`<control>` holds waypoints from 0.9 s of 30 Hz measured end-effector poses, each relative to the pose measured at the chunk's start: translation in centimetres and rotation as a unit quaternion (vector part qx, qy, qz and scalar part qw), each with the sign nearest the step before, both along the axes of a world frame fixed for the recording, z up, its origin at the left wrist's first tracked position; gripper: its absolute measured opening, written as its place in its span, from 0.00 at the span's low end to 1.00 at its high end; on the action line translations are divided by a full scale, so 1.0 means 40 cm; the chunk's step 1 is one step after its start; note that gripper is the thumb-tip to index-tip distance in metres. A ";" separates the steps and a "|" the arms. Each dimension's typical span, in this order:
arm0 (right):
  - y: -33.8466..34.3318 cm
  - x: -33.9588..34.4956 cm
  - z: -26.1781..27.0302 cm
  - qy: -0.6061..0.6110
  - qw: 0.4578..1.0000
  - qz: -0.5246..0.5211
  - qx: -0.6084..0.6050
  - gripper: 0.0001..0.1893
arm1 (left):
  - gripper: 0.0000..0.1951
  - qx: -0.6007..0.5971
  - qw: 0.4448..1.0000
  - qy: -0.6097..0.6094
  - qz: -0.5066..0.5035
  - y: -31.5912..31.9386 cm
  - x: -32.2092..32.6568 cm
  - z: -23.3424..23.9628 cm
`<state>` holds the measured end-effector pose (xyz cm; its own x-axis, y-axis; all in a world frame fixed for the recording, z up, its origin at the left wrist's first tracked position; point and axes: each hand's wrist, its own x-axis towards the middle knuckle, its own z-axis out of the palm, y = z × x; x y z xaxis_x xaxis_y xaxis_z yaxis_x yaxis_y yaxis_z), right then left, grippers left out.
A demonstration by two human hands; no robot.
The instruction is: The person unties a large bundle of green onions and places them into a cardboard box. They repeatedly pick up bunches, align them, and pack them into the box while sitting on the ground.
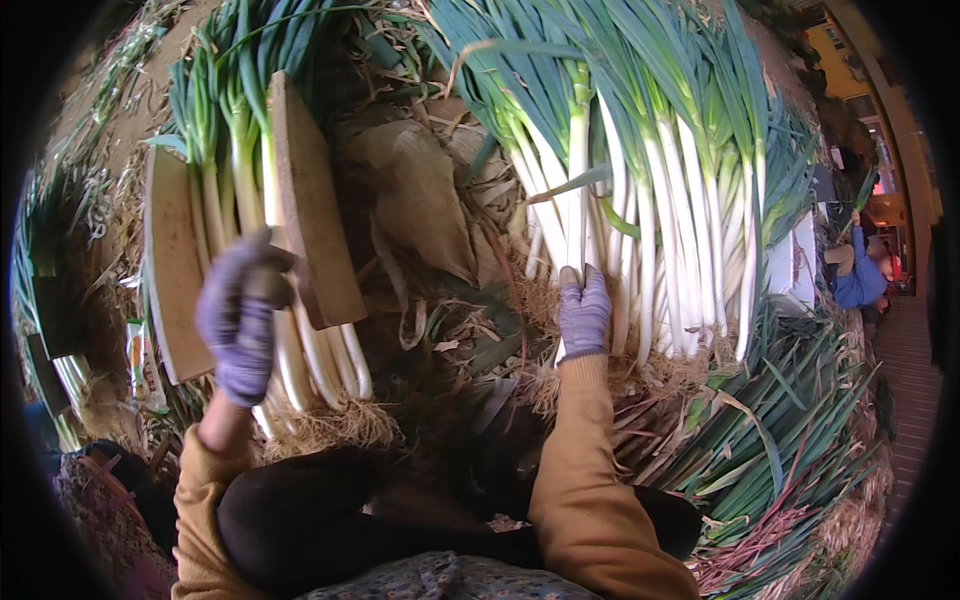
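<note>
My right hand, in a grey-purple knit glove, is closed around the lower white stem of a leek-like green onion at the left part of a large pile. My left hand, gloved and blurred, is raised over the front of a wooden holder with two upright boards; it seems to hold nothing, its fingers curled apart. The right board and left board flank several onions, whose white stems and roots stick out towards my knees.
A crumpled tan sack lies between holder and pile, among dry leaf scraps. More green leaves and reddish strips lie at right. Another board holder with onions is at far left. A person in blue is at far right, near a white box.
</note>
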<state>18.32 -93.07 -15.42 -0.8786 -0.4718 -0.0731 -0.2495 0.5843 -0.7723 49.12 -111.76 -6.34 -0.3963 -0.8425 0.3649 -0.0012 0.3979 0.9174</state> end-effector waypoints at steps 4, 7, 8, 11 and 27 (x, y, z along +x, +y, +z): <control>0.030 0.229 0.085 -0.122 0.992 0.023 0.028 0.17 | 0.28 0.251 0.937 -0.029 -0.242 0.101 -0.163 -0.017; 0.084 0.413 0.102 -0.027 0.994 0.107 -0.019 0.27 | 0.47 0.164 0.914 -0.231 -0.292 0.147 -0.249 -0.071; 0.105 0.462 0.098 0.103 0.982 0.154 -0.044 0.31 | 0.43 0.184 0.905 -0.270 -0.273 0.162 -0.254 -0.088; 0.163 0.522 0.083 -0.023 0.997 0.069 0.000 0.31 | 0.42 0.211 0.887 -0.324 -0.253 0.183 -0.241 -0.129; 0.215 0.534 0.090 -0.542 0.817 -0.125 -0.155 0.16 | 0.13 0.481 0.822 -0.023 -0.305 0.211 -0.121 -0.110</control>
<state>39.69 -84.48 -11.82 -0.4490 -0.4310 -0.7827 0.7751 0.2478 -0.5812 44.30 -103.33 -10.74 -0.8461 -0.3727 -0.3811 -0.1144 -0.5712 0.8128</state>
